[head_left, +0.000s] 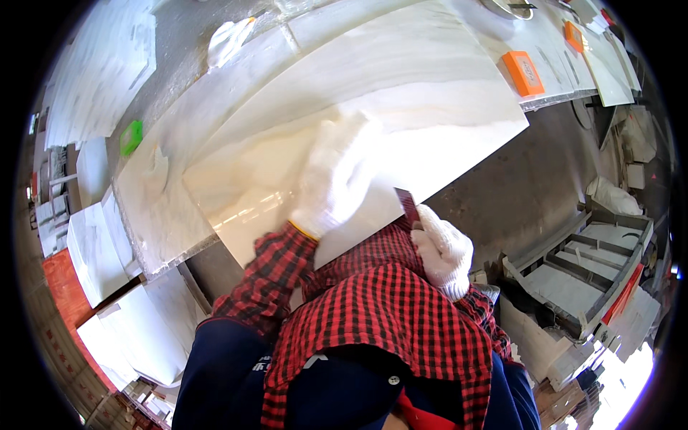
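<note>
Head view, entries by size: counter (161,240), pale, beneath the stone slab; advisable to press only where it backs the slab, as the slab's near side appears to overhang

Stone slab (401,86), lying flat on the counter; cream-white, soft grey and tan veining, glossy, lamp reflections towards its left end, straight edges, sharp right corner; face likely to show scratches, so grit best kept off it

Left hand (337,172), white-gloved, over the slab's face, blurred; how far open, and whether anything is held, cannot be told

Right hand (444,251), white-gloved, closed round a flat tool, just off the slab's near edge

Flat tool (407,206), dark red, tip at the slab's near edge, contact uncertain; best guided lightly, at a steady angle, clear of the left fingers
</note>
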A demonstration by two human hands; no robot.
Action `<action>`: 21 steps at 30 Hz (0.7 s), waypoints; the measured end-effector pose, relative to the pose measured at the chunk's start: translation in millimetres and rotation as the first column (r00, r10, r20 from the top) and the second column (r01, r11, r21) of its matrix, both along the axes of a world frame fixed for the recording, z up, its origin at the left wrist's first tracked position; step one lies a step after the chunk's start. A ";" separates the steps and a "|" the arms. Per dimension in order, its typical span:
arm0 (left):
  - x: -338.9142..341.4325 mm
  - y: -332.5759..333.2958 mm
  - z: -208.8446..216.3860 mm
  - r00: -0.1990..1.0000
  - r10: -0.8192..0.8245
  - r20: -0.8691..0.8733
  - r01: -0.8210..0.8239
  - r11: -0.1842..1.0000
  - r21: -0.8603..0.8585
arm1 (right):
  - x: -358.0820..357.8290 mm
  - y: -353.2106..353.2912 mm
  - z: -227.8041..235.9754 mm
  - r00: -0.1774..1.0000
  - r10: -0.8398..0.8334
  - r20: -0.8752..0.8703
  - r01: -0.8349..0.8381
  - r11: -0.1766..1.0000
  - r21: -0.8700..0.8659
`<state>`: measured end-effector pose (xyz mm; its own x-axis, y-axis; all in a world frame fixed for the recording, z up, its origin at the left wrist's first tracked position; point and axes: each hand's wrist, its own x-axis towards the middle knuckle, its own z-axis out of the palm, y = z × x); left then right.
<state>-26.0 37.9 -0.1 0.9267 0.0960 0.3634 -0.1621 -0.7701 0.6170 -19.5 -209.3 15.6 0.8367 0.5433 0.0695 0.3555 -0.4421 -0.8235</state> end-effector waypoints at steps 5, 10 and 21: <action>42.6 32.6 -10.4 0.950 -0.300 -0.085 0.312 0.913 0.263 | 8.2 9.1 -7.3 0.997 0.083 -0.004 -0.082 0.990 0.114; 66.9 101.8 -21.9 0.923 0.278 -0.265 -0.319 0.939 -0.129 | 19.5 -0.1 3.5 0.999 -0.010 -0.032 0.010 1.000 0.014; 24.2 -31.7 54.3 0.901 -0.033 -0.432 -0.364 0.483 -0.797 | 64.7 12.6 -3.1 0.993 0.055 -0.105 -0.031 0.976 0.216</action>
<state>-1.8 6.2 54.1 0.8858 0.3336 -0.3226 0.2787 0.1734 0.9446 45.2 -196.7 12.5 0.8219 0.5612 0.0972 0.2729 -0.2382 -0.9321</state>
